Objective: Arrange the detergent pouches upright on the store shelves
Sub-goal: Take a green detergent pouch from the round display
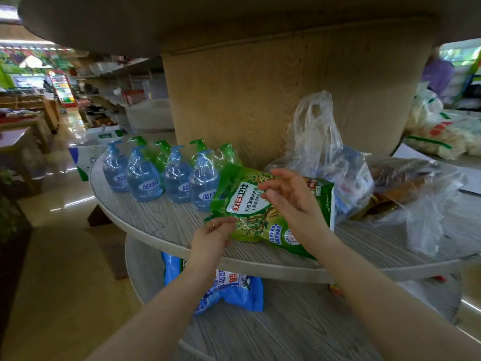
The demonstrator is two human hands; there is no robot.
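Green pouch (250,222) lies flat, a bit skewed, on upper shelf (156,220), btwn both hands. Left hand (212,234) is at its near-left corner, fingers curled w/ tips at the edge; can't tell if pinching. Right hand (289,201) is over pouch's middle, fingers loosely spread, holding nothing. Blue pouch (234,290) lies flat on lower shelf (299,321), below left forearm. Pump bottles (145,178) stand beyond & left of left hand. Clear plastic bags (315,142) sit beyond & right of right hand.
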